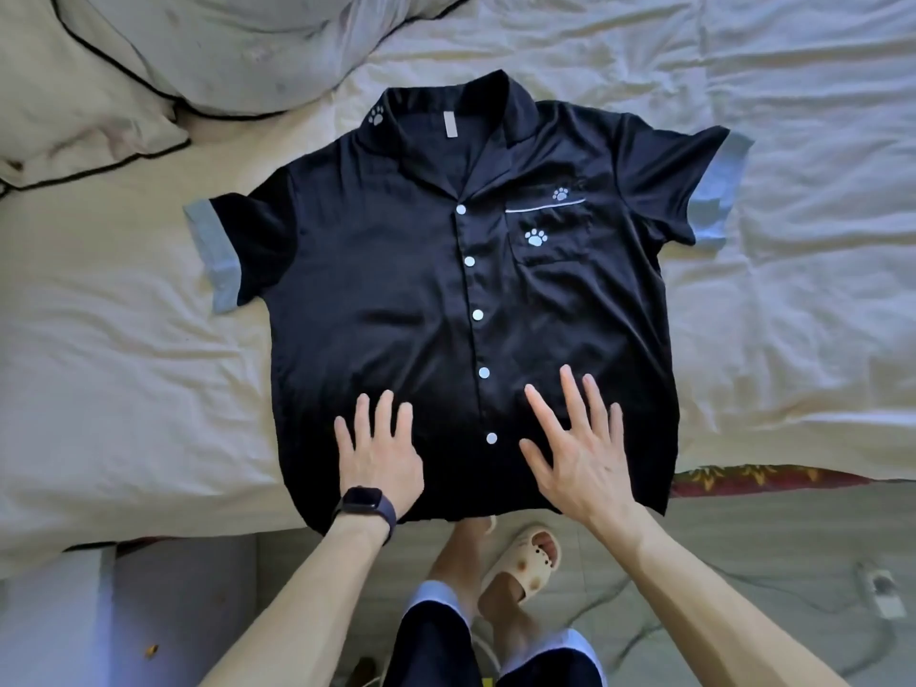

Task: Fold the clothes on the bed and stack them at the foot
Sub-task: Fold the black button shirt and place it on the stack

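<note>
Black short-sleeved pyjama shirt spread front-up, buttoned, on white bed sheet; hem at bed edge, by both wrists. Left hand flat, fingers straight, resting on lower front, grasping nothing; smartwatch on its wrist. Right hand splayed wide, holding nothing, over lower front; contact with fabric unclear. Lowest button between hands. Chest pocket beyond right fingertips. Collar farthest from hands. Cream pillow far beyond left hand.

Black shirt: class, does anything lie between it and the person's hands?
Nothing visible does. The left hand and right hand are spread flat over the black shirt, on its lower front, either side of its buttons.
</note>
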`<state>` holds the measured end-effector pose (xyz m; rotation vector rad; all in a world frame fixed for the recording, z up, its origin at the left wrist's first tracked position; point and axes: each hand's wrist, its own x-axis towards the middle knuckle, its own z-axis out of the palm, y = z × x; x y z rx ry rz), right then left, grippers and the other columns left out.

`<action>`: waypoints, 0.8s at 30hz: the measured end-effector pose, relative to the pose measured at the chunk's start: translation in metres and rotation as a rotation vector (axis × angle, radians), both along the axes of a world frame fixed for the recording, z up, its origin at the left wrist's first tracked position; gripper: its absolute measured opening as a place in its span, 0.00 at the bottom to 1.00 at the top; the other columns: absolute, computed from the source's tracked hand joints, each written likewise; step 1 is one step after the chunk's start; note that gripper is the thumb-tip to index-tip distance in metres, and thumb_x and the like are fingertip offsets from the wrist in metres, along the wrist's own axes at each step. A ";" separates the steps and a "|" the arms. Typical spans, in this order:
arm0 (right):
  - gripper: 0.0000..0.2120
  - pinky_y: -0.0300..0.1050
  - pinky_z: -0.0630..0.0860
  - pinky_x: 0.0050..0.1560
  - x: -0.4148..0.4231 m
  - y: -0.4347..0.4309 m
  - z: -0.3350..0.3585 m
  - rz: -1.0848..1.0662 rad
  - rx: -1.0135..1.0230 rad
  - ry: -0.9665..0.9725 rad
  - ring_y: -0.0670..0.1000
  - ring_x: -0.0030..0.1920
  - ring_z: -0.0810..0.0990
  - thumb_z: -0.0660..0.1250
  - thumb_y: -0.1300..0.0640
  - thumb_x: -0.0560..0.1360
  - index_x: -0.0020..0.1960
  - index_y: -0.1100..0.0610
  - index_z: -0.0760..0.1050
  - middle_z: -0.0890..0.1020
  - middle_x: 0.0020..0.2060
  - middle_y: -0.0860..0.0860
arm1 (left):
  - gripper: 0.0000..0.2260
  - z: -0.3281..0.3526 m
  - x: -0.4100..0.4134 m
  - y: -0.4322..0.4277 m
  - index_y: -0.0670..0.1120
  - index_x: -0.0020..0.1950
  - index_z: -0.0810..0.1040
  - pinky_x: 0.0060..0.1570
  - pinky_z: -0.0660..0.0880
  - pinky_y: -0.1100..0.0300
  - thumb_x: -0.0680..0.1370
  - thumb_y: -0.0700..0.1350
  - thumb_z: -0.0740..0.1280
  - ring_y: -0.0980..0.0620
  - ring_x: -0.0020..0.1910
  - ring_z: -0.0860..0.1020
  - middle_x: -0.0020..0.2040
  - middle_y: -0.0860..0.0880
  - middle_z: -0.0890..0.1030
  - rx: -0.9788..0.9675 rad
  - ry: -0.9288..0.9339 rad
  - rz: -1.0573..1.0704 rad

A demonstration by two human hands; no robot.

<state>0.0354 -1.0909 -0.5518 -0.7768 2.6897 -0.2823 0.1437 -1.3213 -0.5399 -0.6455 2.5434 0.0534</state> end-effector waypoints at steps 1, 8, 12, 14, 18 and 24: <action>0.35 0.72 0.60 0.73 -0.007 -0.002 -0.001 0.007 0.020 -0.002 0.63 0.82 0.49 0.65 0.39 0.78 0.82 0.43 0.57 0.51 0.83 0.56 | 0.31 -0.001 -0.014 0.005 0.52 0.80 0.62 0.73 0.55 0.33 0.77 0.51 0.64 0.40 0.81 0.52 0.82 0.47 0.56 0.049 0.079 -0.075; 0.36 0.78 0.55 0.72 -0.031 0.014 -0.019 0.156 0.249 -0.206 0.63 0.82 0.40 0.58 0.33 0.79 0.82 0.38 0.49 0.44 0.83 0.53 | 0.30 -0.034 -0.059 -0.012 0.64 0.78 0.33 0.70 0.44 0.26 0.81 0.66 0.46 0.45 0.79 0.31 0.79 0.55 0.30 0.198 -0.163 -0.173; 0.31 0.65 0.61 0.74 -0.060 0.010 -0.002 0.171 0.246 -0.369 0.59 0.82 0.50 0.57 0.33 0.80 0.81 0.36 0.54 0.52 0.83 0.48 | 0.28 -0.026 -0.077 -0.017 0.60 0.81 0.47 0.71 0.56 0.35 0.82 0.65 0.47 0.42 0.81 0.47 0.83 0.49 0.46 0.150 -0.278 -0.226; 0.28 0.53 0.72 0.67 -0.089 0.008 0.010 0.019 0.115 -0.448 0.52 0.75 0.66 0.57 0.34 0.80 0.78 0.39 0.61 0.69 0.75 0.45 | 0.24 -0.012 -0.112 -0.015 0.54 0.75 0.65 0.64 0.66 0.45 0.82 0.62 0.48 0.42 0.69 0.70 0.73 0.49 0.71 0.065 -0.262 -0.246; 0.26 0.38 0.75 0.51 -0.173 0.020 0.030 -0.736 -0.375 -0.603 0.39 0.52 0.80 0.68 0.39 0.77 0.71 0.48 0.71 0.80 0.58 0.43 | 0.20 0.000 -0.203 -0.007 0.49 0.70 0.67 0.54 0.68 0.50 0.82 0.57 0.55 0.45 0.60 0.74 0.62 0.50 0.77 -0.014 -0.090 -0.247; 0.23 0.46 0.78 0.49 -0.306 0.054 0.012 -1.361 -0.757 -0.735 0.49 0.48 0.79 0.74 0.45 0.76 0.62 0.56 0.70 0.76 0.46 0.48 | 0.28 -0.009 -0.342 0.052 0.50 0.80 0.59 0.75 0.58 0.47 0.82 0.57 0.58 0.46 0.78 0.58 0.79 0.47 0.61 0.221 0.076 -0.316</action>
